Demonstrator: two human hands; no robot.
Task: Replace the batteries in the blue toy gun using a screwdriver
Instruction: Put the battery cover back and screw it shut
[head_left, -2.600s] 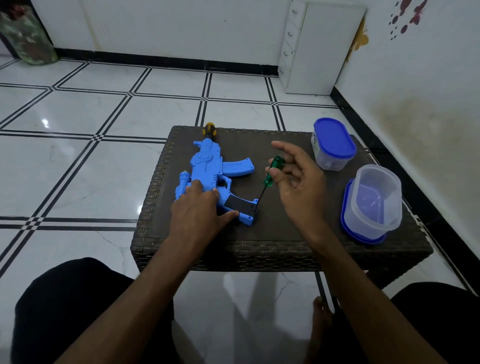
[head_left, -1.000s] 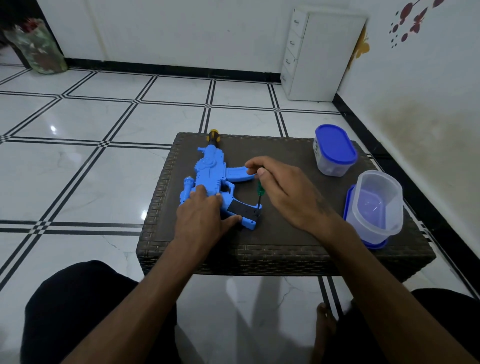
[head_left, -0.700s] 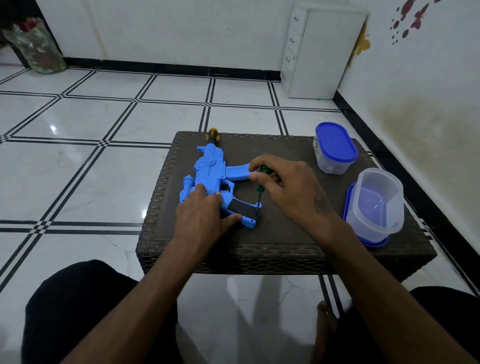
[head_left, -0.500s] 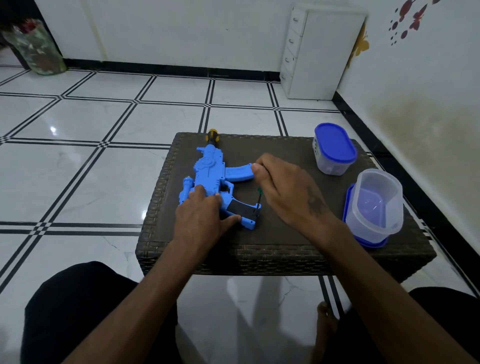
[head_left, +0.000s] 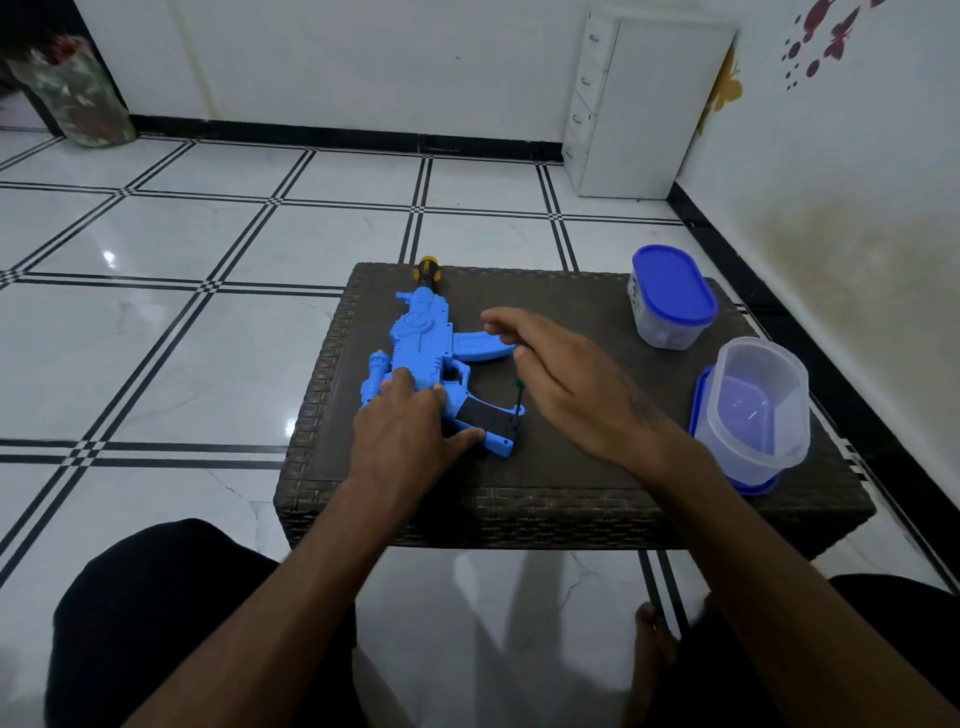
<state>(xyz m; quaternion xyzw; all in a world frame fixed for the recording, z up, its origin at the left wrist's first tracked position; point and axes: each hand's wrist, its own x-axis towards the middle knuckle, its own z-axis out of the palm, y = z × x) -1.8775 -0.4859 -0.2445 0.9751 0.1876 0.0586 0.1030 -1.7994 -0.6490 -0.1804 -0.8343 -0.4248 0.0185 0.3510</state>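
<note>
The blue toy gun (head_left: 421, 338) lies flat on the dark woven table (head_left: 571, 499), muzzle pointing away from me. My left hand (head_left: 405, 431) presses down on its rear body, thumb along the grip beside the black battery cover (head_left: 483, 415). A small green screwdriver (head_left: 517, 402) stands upright with its tip at the end of the grip. My right hand (head_left: 571, 384) is over its top, fingers stretched toward the magazine. The handle is mostly hidden under that hand, pinched by thumb and fingers.
A closed clear container with a blue lid (head_left: 670, 301) stands at the table's back right. An open clear container (head_left: 753, 405) sits on its blue lid near the right edge. A white drawer cabinet (head_left: 639, 104) stands against the far wall. My knees flank the table's front.
My right hand has brought the screwdriver upright over the grip's end and keeps shifting its fingers around the handle. The left hand and the gun have stayed put.
</note>
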